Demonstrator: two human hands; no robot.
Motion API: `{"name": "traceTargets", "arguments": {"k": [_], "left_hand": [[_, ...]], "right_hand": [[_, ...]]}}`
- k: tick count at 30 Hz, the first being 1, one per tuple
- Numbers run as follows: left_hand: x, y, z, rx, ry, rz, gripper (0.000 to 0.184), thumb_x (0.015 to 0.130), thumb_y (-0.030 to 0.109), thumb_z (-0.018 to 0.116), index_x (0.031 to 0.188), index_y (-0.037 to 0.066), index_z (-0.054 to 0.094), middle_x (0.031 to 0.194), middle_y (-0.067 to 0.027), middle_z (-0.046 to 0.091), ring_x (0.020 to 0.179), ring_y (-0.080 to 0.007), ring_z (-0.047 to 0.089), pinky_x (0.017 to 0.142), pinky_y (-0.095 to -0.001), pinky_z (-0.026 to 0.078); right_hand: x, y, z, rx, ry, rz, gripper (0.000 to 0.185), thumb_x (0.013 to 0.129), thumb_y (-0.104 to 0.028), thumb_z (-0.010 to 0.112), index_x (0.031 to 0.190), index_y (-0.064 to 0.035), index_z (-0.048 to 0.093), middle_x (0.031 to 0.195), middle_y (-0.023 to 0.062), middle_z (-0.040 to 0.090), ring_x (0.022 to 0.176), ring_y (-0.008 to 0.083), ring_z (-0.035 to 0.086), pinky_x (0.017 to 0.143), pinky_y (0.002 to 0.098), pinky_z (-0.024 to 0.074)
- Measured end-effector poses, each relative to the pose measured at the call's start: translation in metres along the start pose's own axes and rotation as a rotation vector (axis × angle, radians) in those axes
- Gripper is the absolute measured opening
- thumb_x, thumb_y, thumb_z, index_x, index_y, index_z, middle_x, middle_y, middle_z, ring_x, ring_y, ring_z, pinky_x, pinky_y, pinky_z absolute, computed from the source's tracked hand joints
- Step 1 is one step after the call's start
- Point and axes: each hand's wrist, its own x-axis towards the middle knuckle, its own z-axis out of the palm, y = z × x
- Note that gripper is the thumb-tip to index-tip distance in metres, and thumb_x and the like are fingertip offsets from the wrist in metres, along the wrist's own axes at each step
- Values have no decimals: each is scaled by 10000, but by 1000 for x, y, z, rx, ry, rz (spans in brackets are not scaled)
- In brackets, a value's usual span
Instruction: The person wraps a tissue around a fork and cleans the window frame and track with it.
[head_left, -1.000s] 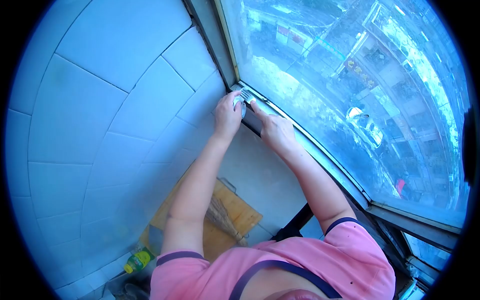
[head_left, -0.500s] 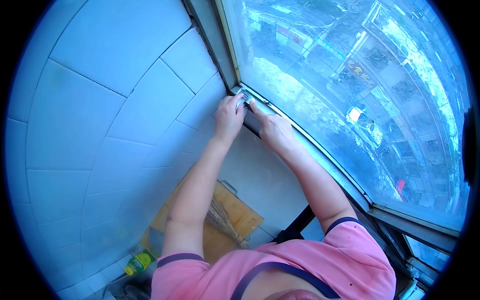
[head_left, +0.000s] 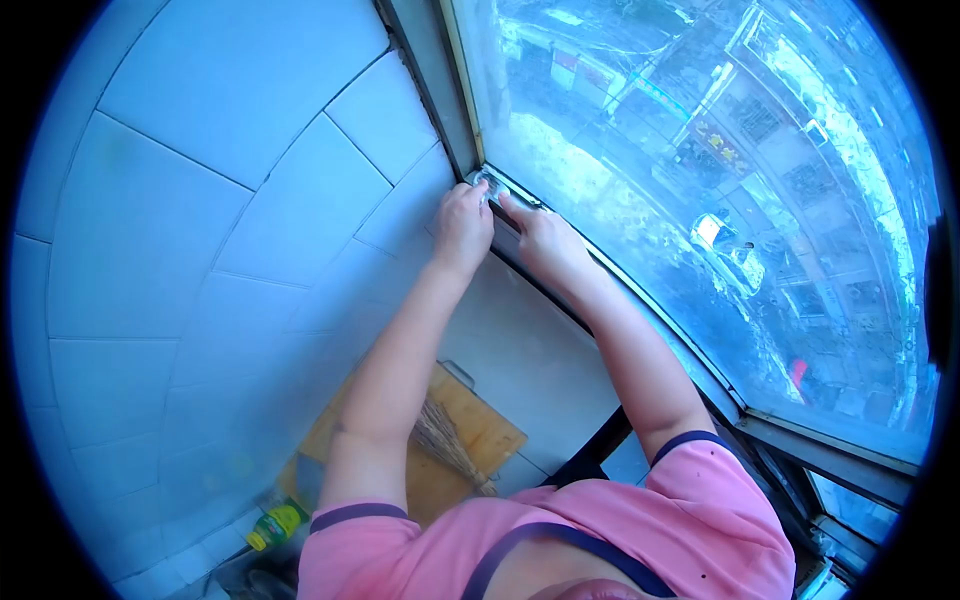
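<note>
- Head view, position: the small shiny piece (head_left: 490,181) sits at the fingertips, in the corner where the window frame (head_left: 672,338) meets the tiled wall (head_left: 200,190); it is too blurred to identify.
- Head view, grip: the left hand (head_left: 464,228) appears to pinch the piece between thumb and fingers. The right hand (head_left: 550,245) has its index finger reaching to the piece's near edge; whether it pinches or only presses, I cannot tell.
- Head view, handling: the spot looks tight, so short, light strokes in line with the frame should serve better than force. The left pinch is best kept firm as a steady, with the right index guiding. Both arms are stretched far forward; standing nearer would probably ease control. Pressure is better borne by the frame than the glass (head_left: 620,150).
</note>
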Motion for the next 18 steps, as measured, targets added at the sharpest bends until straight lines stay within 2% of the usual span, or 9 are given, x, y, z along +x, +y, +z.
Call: {"name": "traceTargets", "arguments": {"k": [3,7,10,15,18], "left_hand": [[-4,6,-4,10,-26,14,268,795,19,578,1049,-29,648,932,-199,617,886,-364,598,795,-423,476],[1,3,-2,-49,23,-35,259,786,8,571,1028,-40,650,933,-202,618,871,-368,603,797,-421,479],[-5,8,-3,-12,-60,-41,275,786,6,570,1047,-43,643,938,-209,621,886,-371,605,798,-416,481],[-1,1,2,-58,18,-42,255,785,9,571,1020,-39,656,938,-208,628,889,-368,609,795,-417,488],[-2,14,-4,51,-64,-57,267,782,16,571,1031,-36,652,967,-208,628,897,-362,612,804,-418,488]], "right_hand": [[-6,3,-3,12,-32,28,605,771,17,430,1355,-126,496,951,275,634,916,402,621,824,470,472],[0,2,-1,91,44,-52,589,774,9,438,1343,-129,509,974,270,635,922,402,621,827,464,473],[-8,5,0,99,10,23,567,774,4,442,1324,-104,523,962,280,633,921,406,618,830,467,471],[-3,8,5,176,73,-41,547,770,10,434,1293,-96,554,959,292,628,928,413,618,840,463,466],[-6,6,5,165,109,-34,540,765,11,428,1277,-89,568,955,302,622,930,418,615,853,458,461]]}}
